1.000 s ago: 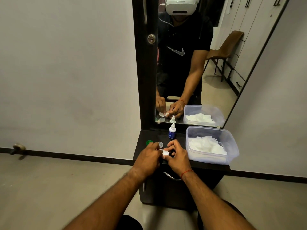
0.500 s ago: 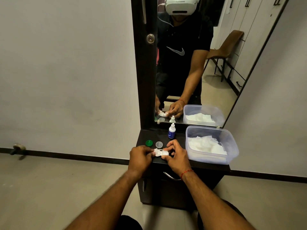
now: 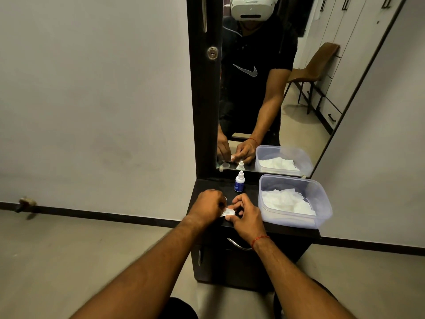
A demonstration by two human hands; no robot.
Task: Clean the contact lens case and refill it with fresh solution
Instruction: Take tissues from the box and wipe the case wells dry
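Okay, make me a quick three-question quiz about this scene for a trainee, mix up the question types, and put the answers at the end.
1. True or false: the solution bottle is being held in the right hand.
2. Multiple choice: where is the plastic tub of white tissues? A) on the floor B) on the cabinet top, to the right of the hands C) on the chair seen in the mirror
3. Short answer: what small white item sits between the left hand and the right hand?

Key
1. False: the bottle stands upright on the cabinet top, behind the hands and near the mirror.
2. B
3. The contact lens case, which both hands touch.
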